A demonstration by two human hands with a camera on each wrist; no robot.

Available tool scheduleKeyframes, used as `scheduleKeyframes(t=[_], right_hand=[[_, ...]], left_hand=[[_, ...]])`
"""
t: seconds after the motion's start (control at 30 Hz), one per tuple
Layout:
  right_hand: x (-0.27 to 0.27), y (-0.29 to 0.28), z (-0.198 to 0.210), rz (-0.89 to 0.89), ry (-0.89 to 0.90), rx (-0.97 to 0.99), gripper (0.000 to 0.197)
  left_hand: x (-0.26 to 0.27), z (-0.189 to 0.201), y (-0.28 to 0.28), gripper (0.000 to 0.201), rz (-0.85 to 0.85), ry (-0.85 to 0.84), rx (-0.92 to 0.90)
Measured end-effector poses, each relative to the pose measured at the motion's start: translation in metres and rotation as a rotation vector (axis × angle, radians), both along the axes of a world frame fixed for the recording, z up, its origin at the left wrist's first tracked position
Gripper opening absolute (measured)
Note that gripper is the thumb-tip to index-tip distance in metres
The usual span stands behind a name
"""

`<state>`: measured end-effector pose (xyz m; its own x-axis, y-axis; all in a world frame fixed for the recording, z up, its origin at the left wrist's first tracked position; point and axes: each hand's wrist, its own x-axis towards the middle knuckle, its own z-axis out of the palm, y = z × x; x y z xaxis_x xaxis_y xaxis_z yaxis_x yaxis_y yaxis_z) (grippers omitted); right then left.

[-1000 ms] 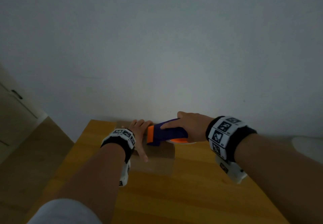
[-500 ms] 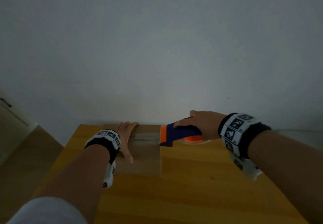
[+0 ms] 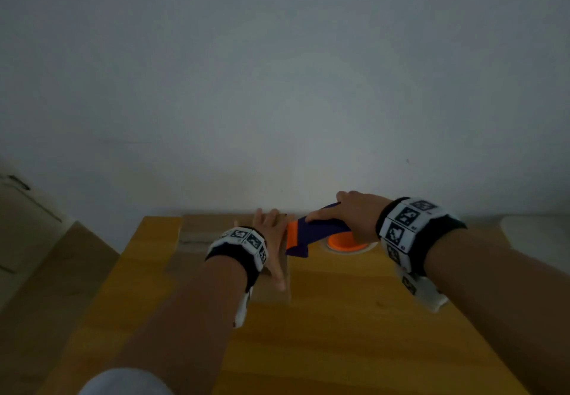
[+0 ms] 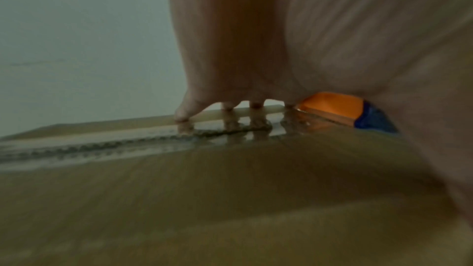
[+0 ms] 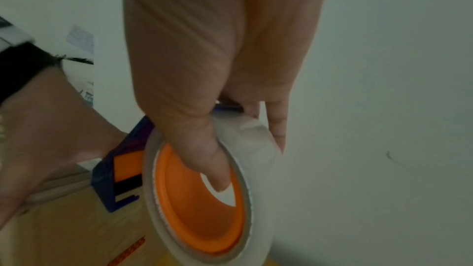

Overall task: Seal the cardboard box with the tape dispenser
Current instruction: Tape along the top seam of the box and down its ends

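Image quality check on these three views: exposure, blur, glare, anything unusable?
Head view: dim and underexposed, wall vignetted, cardboard box soft. Left wrist view: motion-smeared, glossy tape strip mirrors the left hand fingertips. Right wrist view: right hand on the tape dispenser fairly sharp, edges blurred.

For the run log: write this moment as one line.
stage: taping box seam | left hand: flat on box top, fingertips on tape strip | right hand: grips dispenser at box's right edge | table
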<state>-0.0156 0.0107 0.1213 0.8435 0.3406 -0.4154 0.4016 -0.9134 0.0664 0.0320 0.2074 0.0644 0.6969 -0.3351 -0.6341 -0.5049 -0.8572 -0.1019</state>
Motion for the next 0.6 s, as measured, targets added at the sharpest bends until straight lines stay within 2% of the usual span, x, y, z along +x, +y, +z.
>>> scheduleKeyframes(t=[0.07,0.2,0.3,0.4,0.53,0.6], right_hand=[[-0.003,-0.003,-0.001,-0.018,-0.013,0.032,0.067],[-0.009,-0.001,0.004,-0.018,-0.051,0.094,0.057],[-0.009,0.002,0.015,-0.016,-0.091,0.144,0.055],[-0.005,0.006,0.037,-0.063,-0.146,0.237,0.054],[0.003,0.018,0.081,-0.066,-0.258,0.325,0.053],[0.008,0.027,0.099,-0.041,-0.313,0.327,0.052]], left_hand=[[0.001,-0.002,-0.008,0.142,0.003,-0.020,0.005],[-0.006,0.001,-0.002,0.120,0.016,-0.080,-0.044],[-0.008,0.013,0.005,0.119,0.024,-0.081,-0.142],[0.000,0.035,0.013,0.114,0.064,-0.059,-0.395],[0.012,0.059,0.025,0.120,0.248,0.031,-0.752],[0.013,0.069,0.032,0.120,0.333,0.078,-0.852]])
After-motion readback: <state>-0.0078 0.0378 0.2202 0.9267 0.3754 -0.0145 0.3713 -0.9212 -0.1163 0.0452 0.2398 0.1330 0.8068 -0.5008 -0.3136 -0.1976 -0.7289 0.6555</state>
